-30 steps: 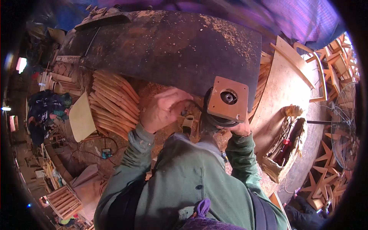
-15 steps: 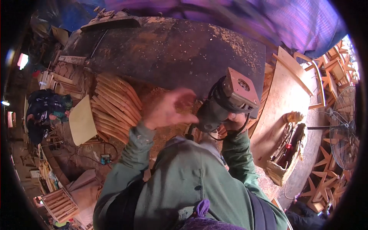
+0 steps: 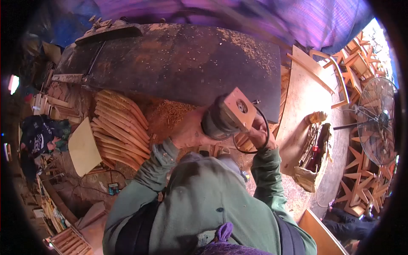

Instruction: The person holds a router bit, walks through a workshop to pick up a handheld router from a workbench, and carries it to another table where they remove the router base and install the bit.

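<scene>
In front of my chest is a handheld router with a dark round body, tilted so its square base plate with a round opening faces up. My left hand wraps round the body from the left. My right hand is closed at the base plate's right side, where the black power cord loops round it. The fingers seem closed on the cord, though the plate partly hides them. Beyond the router lies a dark workbench strewn with wood shavings.
Curved wooden slats are stacked below the bench at left, beside a pale board. To the right are a plywood sheet, a worn tool box, a fan and star-shaped wooden pieces. A person is at far left.
My left hand, open before, has closed round the router's body. The router has moved a little left and turned. My right hand has come out from beneath it, and the cord loop hangs wider.
</scene>
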Motion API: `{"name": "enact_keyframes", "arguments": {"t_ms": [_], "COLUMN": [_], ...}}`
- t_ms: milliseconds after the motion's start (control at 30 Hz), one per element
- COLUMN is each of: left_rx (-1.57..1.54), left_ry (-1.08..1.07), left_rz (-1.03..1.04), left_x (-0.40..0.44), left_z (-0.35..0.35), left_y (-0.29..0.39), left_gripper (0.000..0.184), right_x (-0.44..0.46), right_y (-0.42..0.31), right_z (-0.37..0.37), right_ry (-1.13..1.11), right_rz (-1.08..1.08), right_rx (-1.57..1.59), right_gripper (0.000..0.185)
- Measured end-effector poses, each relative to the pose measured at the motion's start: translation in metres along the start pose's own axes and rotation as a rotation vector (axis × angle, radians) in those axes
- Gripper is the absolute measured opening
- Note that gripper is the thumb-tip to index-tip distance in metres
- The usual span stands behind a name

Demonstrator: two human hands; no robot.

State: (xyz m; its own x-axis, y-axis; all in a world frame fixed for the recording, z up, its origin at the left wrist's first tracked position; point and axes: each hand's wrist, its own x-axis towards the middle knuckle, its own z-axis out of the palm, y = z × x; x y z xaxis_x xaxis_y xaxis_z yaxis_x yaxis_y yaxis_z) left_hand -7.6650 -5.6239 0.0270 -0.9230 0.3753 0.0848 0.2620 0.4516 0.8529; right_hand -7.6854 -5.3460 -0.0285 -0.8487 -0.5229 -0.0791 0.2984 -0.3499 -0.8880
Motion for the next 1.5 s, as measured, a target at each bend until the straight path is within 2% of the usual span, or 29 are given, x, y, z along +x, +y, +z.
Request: {"name": "enact_keyframes", "arguments": {"t_ms": [33,67,133,200,300,333,433,467,533,633,700,733,833,867,933,967,1000,1100,1167,1233,1300,1367,1400,1433,1467,1500], "left_rx": [0.045,0.073,0.134,0.342,0.546,0.600,0.745,0.757,0.784,0.760,0.720,0.700,0.835,0.859,0.906,0.834,0.761,0.362,0.103,-0.096,-0.444,-0.785,-0.905,-1.065,-1.223,-1.379], "left_ry": [-0.009,0.005,0.022,-0.009,-0.070,-0.096,-0.105,-0.147,-0.223,-0.098,-0.078,-0.062,0.004,-0.006,-0.021,-0.001,0.015,0.019,0.022,0.033,0.043,0.040,-0.040,-0.093,-0.148,-0.205], "left_rz": [-0.001,0.023,0.063,-0.014,-0.058,-0.061,0.008,-0.012,-0.054,0.026,-0.011,-0.033,0.022,0.023,0.032,0.011,-0.016,-0.173,-0.270,-0.334,-0.357,-0.419,-0.397,-0.327,-0.256,-0.182], "left_x": [-0.003,-0.006,-0.013,-0.021,-0.025,-0.026,-0.026,-0.025,-0.024,-0.031,-0.032,-0.031,-0.033,-0.031,-0.024,-0.023,-0.024,-0.028,-0.032,-0.038,-0.043,-0.043,-0.043,-0.040,-0.035,-0.029], "left_z": [-0.002,-0.001,0.002,0.011,0.029,0.033,0.050,0.056,0.068,0.090,0.097,0.098,0.106,0.107,0.112,0.114,0.116,0.106,0.088,0.072,0.065,0.056,0.057,0.059,0.065,0.071], "left_y": [0.001,0.005,0.016,0.018,0.019,0.021,0.028,0.029,0.031,0.006,0.002,0.001,0.003,0.003,0.003,-0.002,-0.011,-0.019,-0.018,-0.013,-0.012,0.006,-0.005,-0.002,0.003,0.007], "left_gripper": [0.078,0.080,0.084,0.086,0.087,0.086,0.083,0.083,0.084,0.061,0.063,0.065,0.070,0.073,0.077,0.078,0.078,0.076,0.073,0.071,0.070,0.070,0.080,0.081,0.083,0.084], "right_x": [-0.002,-0.007,-0.020,-0.034,-0.050,-0.052,-0.046,-0.043,-0.043,-0.061,-0.078,-0.087,-0.079,-0.067,-0.056,-0.054,-0.064,-0.106,-0.141,-0.170,-0.193,-0.194,-0.188,-0.182,-0.168,-0.149], "right_y": [0.003,0.010,0.012,0.006,0.018,0.002,-0.006,-0.013,-0.028,-0.064,-0.067,-0.070,-0.057,-0.060,-0.064,-0.066,-0.078,-0.092,-0.074,-0.048,-0.003,0.018,0.022,0.022,0.023,0.011], "right_z": [-0.005,-0.003,-0.020,-0.032,-0.054,-0.041,-0.034,-0.030,-0.020,0.017,0.028,0.029,0.027,0.031,0.040,0.042,0.047,0.028,0.006,-0.016,-0.051,-0.062,-0.062,-0.059,-0.050,-0.032], "right_ry": [-0.022,0.095,0.023,0.092,0.045,0.160,0.294,0.331,0.286,0.154,0.009,0.028,0.225,0.288,0.191,0.138,-0.027,-0.325,-0.174,0.038,0.105,0.067,0.052,0.036,0.059,0.066], "right_rz": [0.038,0.072,0.195,0.360,0.156,0.267,0.271,0.259,0.152,0.037,-0.048,0.081,0.162,0.158,0.080,0.044,0.019,0.212,0.455,0.564,0.550,0.504,0.466,0.428,0.356,0.248], "right_rx": [0.027,0.072,0.297,0.276,0.144,0.100,-0.126,-0.241,-0.242,-0.308,-0.414,-0.320,-0.103,-0.133,-0.232,-0.279,-0.330,-0.346,-0.172,-0.023,-0.170,-0.390,-0.475,-0.559,-0.290,-0.281], "right_gripper": [0.066,0.053,0.050,0.052,0.046,0.040,0.034,0.032,0.033,0.032,0.032,0.030,0.027,0.026,0.026,0.026,0.025,0.025,0.025,0.025,0.023,0.035,0.043,0.051,0.070,0.073]}}
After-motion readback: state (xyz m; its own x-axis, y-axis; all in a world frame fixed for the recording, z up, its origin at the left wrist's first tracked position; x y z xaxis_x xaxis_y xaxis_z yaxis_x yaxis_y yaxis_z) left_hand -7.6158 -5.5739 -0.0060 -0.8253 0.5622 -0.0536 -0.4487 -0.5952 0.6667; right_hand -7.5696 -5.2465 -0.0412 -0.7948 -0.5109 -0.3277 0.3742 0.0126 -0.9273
